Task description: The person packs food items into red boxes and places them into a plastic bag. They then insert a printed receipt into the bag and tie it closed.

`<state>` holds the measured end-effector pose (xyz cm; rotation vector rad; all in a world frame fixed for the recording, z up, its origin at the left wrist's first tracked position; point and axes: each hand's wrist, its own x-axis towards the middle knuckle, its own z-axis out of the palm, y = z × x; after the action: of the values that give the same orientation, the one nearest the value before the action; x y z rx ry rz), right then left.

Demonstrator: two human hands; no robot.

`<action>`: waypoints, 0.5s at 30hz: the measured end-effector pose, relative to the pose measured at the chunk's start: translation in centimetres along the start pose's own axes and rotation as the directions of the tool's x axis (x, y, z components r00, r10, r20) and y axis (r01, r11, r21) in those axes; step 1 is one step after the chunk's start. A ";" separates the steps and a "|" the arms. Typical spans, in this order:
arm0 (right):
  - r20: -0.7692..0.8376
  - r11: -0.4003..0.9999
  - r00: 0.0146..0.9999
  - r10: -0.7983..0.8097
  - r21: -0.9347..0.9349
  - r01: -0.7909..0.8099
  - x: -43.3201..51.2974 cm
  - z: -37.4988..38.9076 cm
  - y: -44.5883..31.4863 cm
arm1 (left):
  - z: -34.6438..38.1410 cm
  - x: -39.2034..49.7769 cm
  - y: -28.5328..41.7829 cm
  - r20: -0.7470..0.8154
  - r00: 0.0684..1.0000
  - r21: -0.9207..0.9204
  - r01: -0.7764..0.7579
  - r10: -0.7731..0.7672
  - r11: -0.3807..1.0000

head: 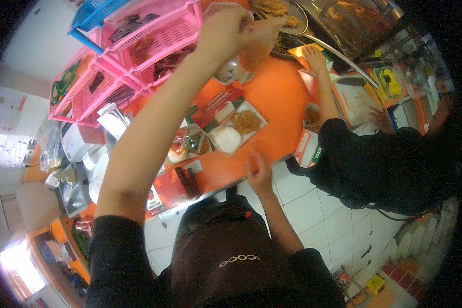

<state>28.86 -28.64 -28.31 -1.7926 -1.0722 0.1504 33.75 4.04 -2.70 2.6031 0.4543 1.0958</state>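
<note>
My left hand (pixel 225 34) reaches to the far side of the orange table, beside a pink plastic basket rack. Its fingers are curled on a thin, translucent brownish bag or sheet (pixel 261 38), blurred by motion. Below that stands a clear plastic container (pixel 233 72). My right hand (pixel 260 175) is over the near table edge, holding nothing, fingers loosely bent and apart. Just beyond it lies an open takeaway box (pixel 258 111) with a white rice mound (pixel 226 139) and a breaded fried piece (pixel 246 121). To its left, another box holds rice with red sauce (pixel 177 150) and dark green food (pixel 192 142).
Pink baskets (pixel 158 38) rise at the left. A red carton (pixel 171 188) sits at the near edge. At right, a co-worker's hand (pixel 313 57) touches a yellow-orange packet or card (pixel 298 50). A long-handled strainer (pixel 306 32) lies by fried food at the back.
</note>
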 end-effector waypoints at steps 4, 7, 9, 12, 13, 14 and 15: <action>-0.475 0.902 0.872 0.118 -0.316 -0.294 0.1 -4.8 4.0 | 6.6 -1.5 0.0 0.185 0.969 -0.050 0.179 -0.167 0.983; -0.696 0.606 0.675 0.245 -0.434 -0.667 1.0 -8.1 9.1 | 10.5 -4.5 0.2 0.220 0.943 -0.067 0.270 -0.250 0.960; -0.723 0.357 0.598 0.347 -0.488 -0.797 1.4 -10.3 12.2 | 12.1 -6.2 0.5 0.221 0.925 0.026 0.311 -0.309 0.950; -0.459 0.744 0.629 0.627 0.116 -0.658 1.8 -12.1 14.3 | 12.6 -7.5 1.0 0.385 0.841 0.127 0.361 -0.381 0.924; -0.330 0.747 0.673 0.662 0.207 -0.632 1.9 -12.1 14.3 | 12.3 -7.8 1.2 0.348 0.867 0.095 0.346 -0.356 0.934; -0.196 0.682 0.658 0.727 0.315 -0.660 2.2 -11.6 13.9 | 11.8 -8.1 1.4 0.289 0.898 0.064 0.327 -0.331 0.943; -0.062 0.588 0.621 0.782 0.404 -0.701 2.6 -10.9 13.2 | 11.1 -8.4 1.6 0.234 0.920 0.045 0.313 -0.314 0.949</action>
<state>44.11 -35.67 -32.55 -1.7688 -0.0264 0.5910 36.54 -2.14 -14.92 2.5075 0.7845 0.6671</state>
